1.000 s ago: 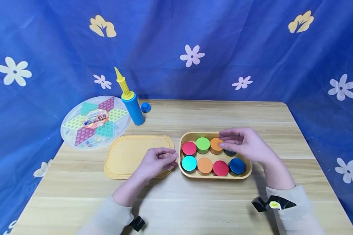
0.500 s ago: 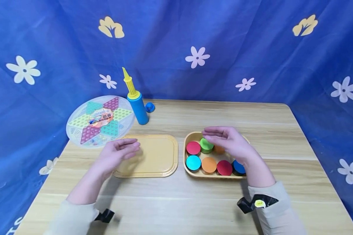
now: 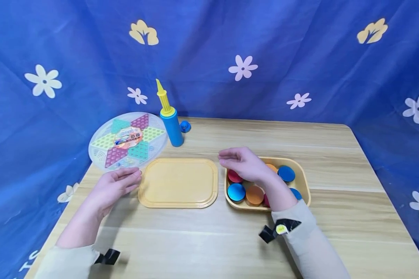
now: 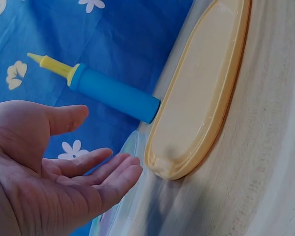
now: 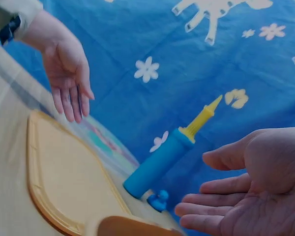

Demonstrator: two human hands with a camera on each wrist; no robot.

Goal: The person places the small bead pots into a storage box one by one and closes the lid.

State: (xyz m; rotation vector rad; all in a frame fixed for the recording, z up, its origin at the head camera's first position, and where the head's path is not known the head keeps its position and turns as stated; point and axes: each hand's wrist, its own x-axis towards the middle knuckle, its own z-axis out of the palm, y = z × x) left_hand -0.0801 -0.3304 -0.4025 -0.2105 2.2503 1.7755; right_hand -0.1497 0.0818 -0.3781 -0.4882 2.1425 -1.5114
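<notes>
both hands relaxed & holding nothing — left hand (image 3: 112, 186) by lid (image 3: 179, 182), right hand (image 3: 243, 162) over tray (image 3: 303, 182) — careless sweep could knock discs (image 3: 236, 192) out.

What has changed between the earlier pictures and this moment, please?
The left hand slid leftward off the yellow lid and now lies open beside its left edge. The right hand moved left across the tray, open over its left end, uncovering the far blue disc. Lid, tray, pump and game board kept their places.
</notes>
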